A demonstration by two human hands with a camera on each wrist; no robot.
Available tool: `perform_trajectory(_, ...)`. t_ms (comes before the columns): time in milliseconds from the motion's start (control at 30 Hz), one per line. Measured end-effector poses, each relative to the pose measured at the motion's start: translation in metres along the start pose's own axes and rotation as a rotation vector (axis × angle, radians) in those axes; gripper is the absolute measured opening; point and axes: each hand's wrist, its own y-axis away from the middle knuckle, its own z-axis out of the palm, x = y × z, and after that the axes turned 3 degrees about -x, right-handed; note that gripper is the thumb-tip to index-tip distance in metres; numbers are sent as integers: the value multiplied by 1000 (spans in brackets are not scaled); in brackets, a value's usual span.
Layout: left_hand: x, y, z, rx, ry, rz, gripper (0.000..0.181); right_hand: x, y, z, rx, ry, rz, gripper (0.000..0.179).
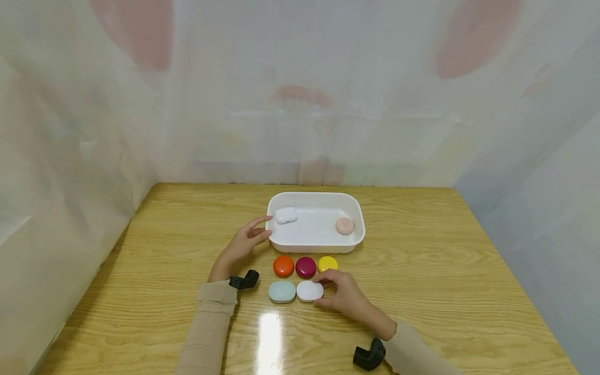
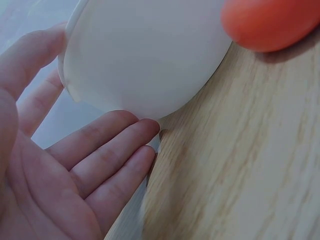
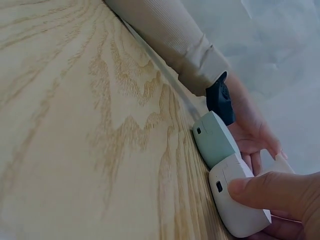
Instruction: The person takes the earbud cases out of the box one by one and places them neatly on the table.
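Observation:
My left hand (image 1: pixel 242 244) is at the left end of a white tray (image 1: pixel 316 249). Its thumb and fingertips touch the tray's rim and outer wall, fingers nearly straight in the left wrist view. With thumb and fingers my right hand (image 1: pixel 344 296) pinches a white oval earbud case (image 1: pixel 309 291), its port (image 3: pixel 219 186) showing in the right wrist view. Beside that case stands a mint-green earbud case (image 1: pixel 282 291). Inside the tray are a white earbud case (image 1: pixel 286 215) at the left and a pale pink round case (image 1: pixel 344 225) at the right.
Between the tray and the two front cases runs a row of round glossy cases: orange (image 1: pixel 283 266), magenta (image 1: pixel 305 267) and yellow (image 1: pixel 327 263). The wooden table (image 1: pixel 422 250) meets a pale curtain (image 1: pixel 398 135) at its back. Both wrists wear black camera mounts.

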Motion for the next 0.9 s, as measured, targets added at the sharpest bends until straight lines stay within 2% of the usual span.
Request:
perform_trajectory(267, -1, 0, -1, 1, -2, 1, 53, -2, 1, -2, -14, 10, 10, 38)
perform_trajectory(500, -2, -1, -1, -3, 13, -6, 53, -8, 0, -8, -18, -35, 42, 37)
perform_trajectory(633, -2, -1, 0, -4, 20, -8, 53, -9, -1, -12, -9, -62, 26, 34)
perform_trajectory(900, -2, -1, -1, -8, 25, -7, 53, -13, -12, -21, 26, -72, -63, 29)
